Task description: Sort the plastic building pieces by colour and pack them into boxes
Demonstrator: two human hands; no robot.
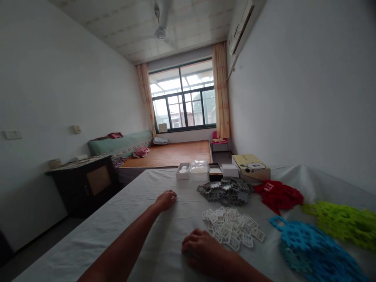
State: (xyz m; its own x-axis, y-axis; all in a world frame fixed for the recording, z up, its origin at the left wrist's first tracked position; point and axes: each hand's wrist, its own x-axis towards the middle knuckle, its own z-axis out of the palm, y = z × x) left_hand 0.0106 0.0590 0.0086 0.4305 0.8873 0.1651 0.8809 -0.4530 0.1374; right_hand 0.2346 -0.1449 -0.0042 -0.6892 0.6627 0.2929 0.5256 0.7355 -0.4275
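My left hand point(166, 200) rests on the grey-white cloth left of the middle, its fingers curled together. A small pale spot shows by its fingertips, too small to name. Closer to me, my right hand point(201, 248) is low over the cloth with fingers curled down; what is under them, if anything, is hidden. Beside it, to the right, lies a loose pile of white lattice plastic pieces point(232, 227). Behind that pile are grey openwork plastic pieces point(226, 191). Red pieces point(280, 194), blue pieces point(315, 246) and yellow-green pieces point(343, 221) are heaped farther right.
Along the table's far edge stand a white box point(183, 171), a clear plastic container point(199, 170), a black box point(216, 171), another white box point(230, 170) and a yellow cartoon box point(251, 167). A bed point(176, 154) and a dark cabinet point(85, 182) are beyond.
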